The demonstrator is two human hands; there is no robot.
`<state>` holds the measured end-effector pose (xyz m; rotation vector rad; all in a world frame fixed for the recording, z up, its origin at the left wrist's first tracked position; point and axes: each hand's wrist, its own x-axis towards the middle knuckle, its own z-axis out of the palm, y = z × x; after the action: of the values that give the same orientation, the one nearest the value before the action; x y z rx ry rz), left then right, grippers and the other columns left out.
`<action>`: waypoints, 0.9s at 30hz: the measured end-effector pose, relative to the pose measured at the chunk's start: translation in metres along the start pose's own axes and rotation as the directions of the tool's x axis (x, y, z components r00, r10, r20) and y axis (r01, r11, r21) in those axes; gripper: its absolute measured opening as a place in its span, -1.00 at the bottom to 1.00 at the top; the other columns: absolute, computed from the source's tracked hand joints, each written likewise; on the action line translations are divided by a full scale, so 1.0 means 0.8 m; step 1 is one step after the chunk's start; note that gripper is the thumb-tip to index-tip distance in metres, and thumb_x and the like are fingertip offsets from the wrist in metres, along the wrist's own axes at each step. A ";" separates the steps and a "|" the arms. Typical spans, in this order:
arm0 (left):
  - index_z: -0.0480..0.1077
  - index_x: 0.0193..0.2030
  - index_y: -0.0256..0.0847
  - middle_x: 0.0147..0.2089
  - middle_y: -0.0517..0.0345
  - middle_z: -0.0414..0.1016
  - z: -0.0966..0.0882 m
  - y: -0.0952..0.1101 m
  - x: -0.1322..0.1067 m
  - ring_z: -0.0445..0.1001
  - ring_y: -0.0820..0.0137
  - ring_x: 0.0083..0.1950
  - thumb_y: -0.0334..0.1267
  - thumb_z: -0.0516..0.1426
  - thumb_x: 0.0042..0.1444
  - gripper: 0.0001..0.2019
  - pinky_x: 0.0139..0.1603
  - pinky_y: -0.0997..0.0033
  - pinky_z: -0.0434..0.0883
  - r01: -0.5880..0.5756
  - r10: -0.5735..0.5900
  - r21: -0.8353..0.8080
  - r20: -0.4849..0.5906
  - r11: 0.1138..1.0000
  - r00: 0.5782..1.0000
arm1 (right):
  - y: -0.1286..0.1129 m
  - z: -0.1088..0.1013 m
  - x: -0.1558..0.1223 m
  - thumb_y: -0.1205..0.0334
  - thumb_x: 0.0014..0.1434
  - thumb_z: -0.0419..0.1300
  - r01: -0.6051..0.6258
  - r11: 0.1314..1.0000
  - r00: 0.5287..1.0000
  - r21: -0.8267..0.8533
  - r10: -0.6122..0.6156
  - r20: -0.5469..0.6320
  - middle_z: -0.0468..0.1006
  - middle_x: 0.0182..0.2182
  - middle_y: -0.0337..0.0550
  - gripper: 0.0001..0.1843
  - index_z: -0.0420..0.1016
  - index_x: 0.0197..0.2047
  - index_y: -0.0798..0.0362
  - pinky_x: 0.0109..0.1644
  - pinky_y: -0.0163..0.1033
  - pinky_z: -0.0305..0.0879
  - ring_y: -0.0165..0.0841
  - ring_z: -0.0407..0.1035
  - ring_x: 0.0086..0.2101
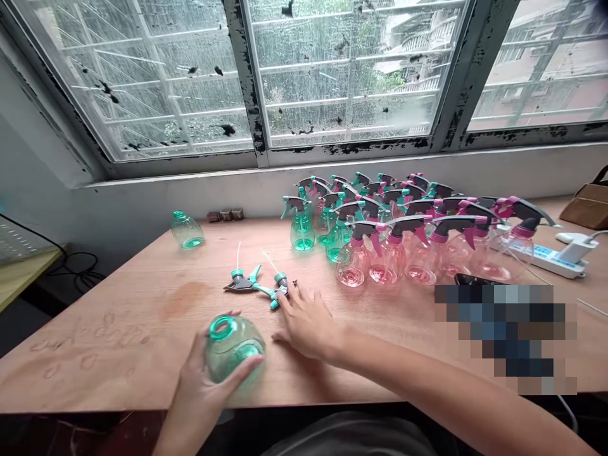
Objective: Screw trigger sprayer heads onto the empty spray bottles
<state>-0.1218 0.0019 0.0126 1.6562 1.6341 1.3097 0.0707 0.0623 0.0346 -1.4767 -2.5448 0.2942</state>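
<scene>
My left hand (213,367) is wrapped round a green see-through spray bottle (235,354) without its head, tilted so its open neck faces up and left. My right hand (308,323) rests low over the table with fingers spread, its fingertips touching a grey and teal spray head (281,285). The thumb is apart from that spray head. Another spray head (242,282) lies just left of it; both have thin white tubes pointing away from me. A second headless green bottle (187,231) stands at the table's far left.
Several assembled spray bottles, green (303,231) and pink (354,263), stand in rows at the back right. Beyond them are a white power strip (546,258) and a brown bag (589,202). Small dark blocks (225,215) sit by the wall. A blurred-out patch (513,329) covers the right side.
</scene>
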 end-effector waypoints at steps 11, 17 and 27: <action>0.10 0.29 0.00 0.28 -0.07 0.40 0.057 -0.001 0.001 0.48 0.00 0.27 0.04 0.40 -0.03 -0.18 0.31 -0.09 0.42 0.017 0.002 -0.092 0.206 0.996 0.979 | 0.066 0.001 -0.091 0.33 0.33 0.26 0.047 0.998 0.992 -0.051 -0.053 -0.113 0.53 0.14 0.21 -0.42 0.28 0.37 0.14 0.28 0.24 0.25 0.08 0.37 0.14; 0.09 0.27 -0.01 0.19 -0.03 0.46 0.062 -0.004 0.000 0.49 0.01 0.24 0.06 0.38 0.01 -0.22 0.29 -0.11 0.41 0.031 -0.026 -0.016 0.243 0.999 0.970 | 0.088 0.010 -0.194 0.49 0.39 0.03 0.198 0.915 0.972 0.352 -0.136 -0.193 0.63 0.01 -0.05 -0.47 0.38 0.30 -0.18 -0.01 -0.07 0.49 -0.09 0.53 -0.03; -0.01 0.45 0.24 0.37 0.01 0.25 0.088 0.014 0.019 0.28 0.01 0.38 -0.21 0.28 0.20 -0.22 0.39 -0.10 0.27 -0.502 0.436 0.209 0.292 0.839 0.851 | 0.139 -0.039 -0.260 -0.01 0.29 0.31 0.312 0.253 0.743 0.916 0.536 -0.401 0.66 -0.30 -0.12 -0.72 0.62 0.05 -0.28 -0.28 -0.12 0.53 -0.18 0.52 -0.39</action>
<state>-0.0586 0.0341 -0.0040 2.4064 1.3595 1.0629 0.2728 -0.0627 0.0230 -0.9039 -1.0800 0.9580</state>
